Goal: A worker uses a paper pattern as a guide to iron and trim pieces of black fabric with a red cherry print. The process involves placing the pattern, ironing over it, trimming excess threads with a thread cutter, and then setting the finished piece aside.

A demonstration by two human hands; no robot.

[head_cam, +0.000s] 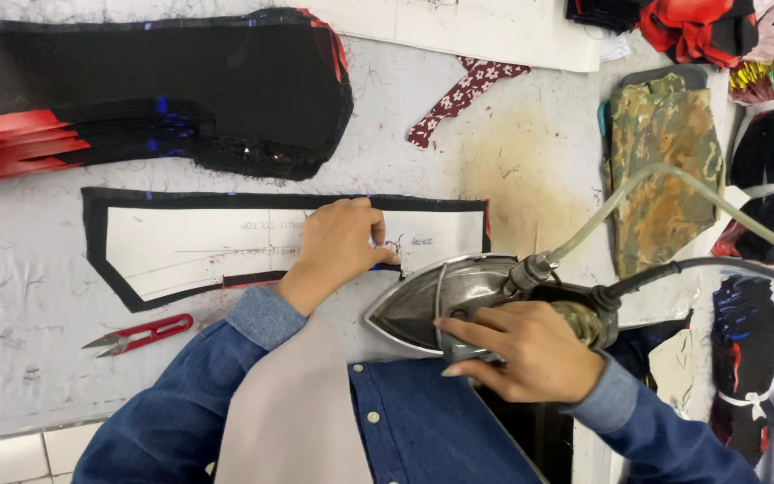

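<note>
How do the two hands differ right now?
The left hand lies flat, palm down, on the paper pattern; the right hand wraps the iron handle. The left is farther from the body on the table; the right sits near its edge. Both wear blue denim cuffs.

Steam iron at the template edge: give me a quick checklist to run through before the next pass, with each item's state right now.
1. Right hand grips the steam iron handle: ok.
2. Left hand pins the white paper template flat: ok.
3. Left fingertips clear of the iron's nose: not ok, very close.
4. Black fabric piece shows evenly around the template: ok.
5. Hose and cord run free to the right: ok.
6. Red thread snips out of the path: ok.
</note>
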